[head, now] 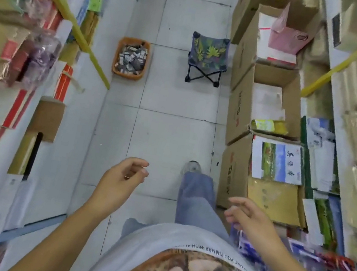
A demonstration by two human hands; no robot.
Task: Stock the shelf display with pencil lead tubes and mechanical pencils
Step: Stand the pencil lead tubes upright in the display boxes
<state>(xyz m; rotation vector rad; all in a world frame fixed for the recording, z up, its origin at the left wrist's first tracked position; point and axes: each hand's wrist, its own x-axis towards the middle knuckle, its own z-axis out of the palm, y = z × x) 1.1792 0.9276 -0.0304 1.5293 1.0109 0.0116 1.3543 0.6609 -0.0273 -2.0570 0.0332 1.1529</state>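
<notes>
Head: basket (126,75) well beyond left hand (125,173)

2 bare hands held out empty ahead of the white printed T-shirt (178,242).

The left hand (125,173) hangs forward-left of the shirt, fingers loosely curled, thumb near the fingertips, gripping nothing. The right hand (248,215) reaches forward-right of the shirt, fingers relaxed and slightly spread. Between them, 1 leg in blue jeans (195,197) is planted ahead of the shirt.

Shelf goods (27,55) blurred, basket packets (132,57) indistinct.
</notes>
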